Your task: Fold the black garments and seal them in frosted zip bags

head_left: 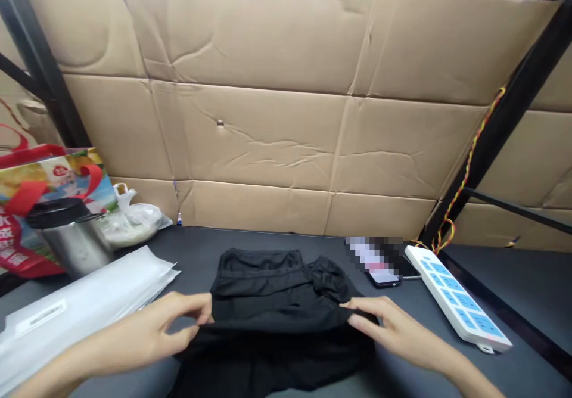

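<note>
A black garment (268, 299) lies on the dark table in front of me, its near part raised between my hands; its exact kind I cannot tell. My left hand (179, 320) pinches the cloth's left edge between thumb and fingers. On the other side, my right hand (379, 320) grips the right edge in the same way. The lifted edge is stretched across between them, and its lower part hangs toward me. Behind it the cloth lies folded, with a bunched lump at the right.
White plastic packets (98, 302) lie at left, near a steel tumbler (80, 243), a colourful bag (49, 171) and a clear plastic bag (134, 219). A phone (384, 276) and a white power strip (460, 297) are at right. A cardboard wall (268, 118) stands behind.
</note>
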Motion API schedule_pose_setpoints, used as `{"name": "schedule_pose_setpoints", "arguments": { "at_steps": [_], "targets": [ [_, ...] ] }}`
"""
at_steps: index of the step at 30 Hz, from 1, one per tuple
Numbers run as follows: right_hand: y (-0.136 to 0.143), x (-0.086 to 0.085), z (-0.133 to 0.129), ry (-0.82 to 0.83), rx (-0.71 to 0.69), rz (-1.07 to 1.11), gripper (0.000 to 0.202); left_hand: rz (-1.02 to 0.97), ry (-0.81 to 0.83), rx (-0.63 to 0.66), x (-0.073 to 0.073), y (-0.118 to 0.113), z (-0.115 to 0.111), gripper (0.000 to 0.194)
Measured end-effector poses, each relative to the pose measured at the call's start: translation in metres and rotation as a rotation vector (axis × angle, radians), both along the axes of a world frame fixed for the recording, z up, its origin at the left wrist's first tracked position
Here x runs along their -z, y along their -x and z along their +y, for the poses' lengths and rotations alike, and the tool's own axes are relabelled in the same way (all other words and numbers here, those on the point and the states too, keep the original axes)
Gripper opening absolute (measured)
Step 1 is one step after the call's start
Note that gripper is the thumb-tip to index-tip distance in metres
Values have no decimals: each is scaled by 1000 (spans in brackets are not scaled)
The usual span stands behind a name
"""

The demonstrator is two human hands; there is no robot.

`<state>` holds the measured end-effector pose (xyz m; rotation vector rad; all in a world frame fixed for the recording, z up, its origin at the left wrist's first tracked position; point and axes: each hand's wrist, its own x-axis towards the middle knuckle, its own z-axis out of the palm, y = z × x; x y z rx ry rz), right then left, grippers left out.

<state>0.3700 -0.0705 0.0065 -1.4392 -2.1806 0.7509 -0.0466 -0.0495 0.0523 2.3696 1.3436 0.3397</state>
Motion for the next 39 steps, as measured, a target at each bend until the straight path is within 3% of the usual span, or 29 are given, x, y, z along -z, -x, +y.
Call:
{"name": "schedule_pose_setpoints", "arguments": {
  "at_steps": [2,4,7,10,13,16,19,21,24,27,30,32,36,39],
  "targets": [
    [1,-3,20,-3,39,55,39,-71,116,90,-9,-4,27,19],
    [3,-1,42,-42,142,67,41,-116,67,67,-7,-8,56,21],
    [6,13,69,-126,334,-12,32,-58,-90,-45,15,-12,91,20],
    [6,29,79,-138,408,-57,23,-8,-140,-96,42,-14,105,19],
    [1,35,76,-129,416,-83,28,39,-214,-114,54,-13,103,21],
    [-9,33,68,-96,406,-112,40,109,-392,-110,45,-24,95,25],
    [-19,31,63,-41,363,-145,49,89,-497,25,32,-62,78,31],
    [-24,32,63,-30,339,-138,51,64,-460,211,31,-98,63,38],
    [-28,32,63,-31,338,-63,50,75,-379,465,42,-147,44,45],
    [-25,22,61,66,384,92,47,68,-335,514,61,-170,36,48],
    [-8,3,60,171,416,254,44,62,-313,502,71,-172,34,49],
    [14,-13,63,149,390,257,42,53,-313,479,73,-170,34,50],
    [73,-34,74,-39,315,-41,32,-3,-332,431,73,-166,33,48],
    [117,-35,83,-119,289,-143,24,-59,-340,433,75,-160,32,41]
  ]
}}
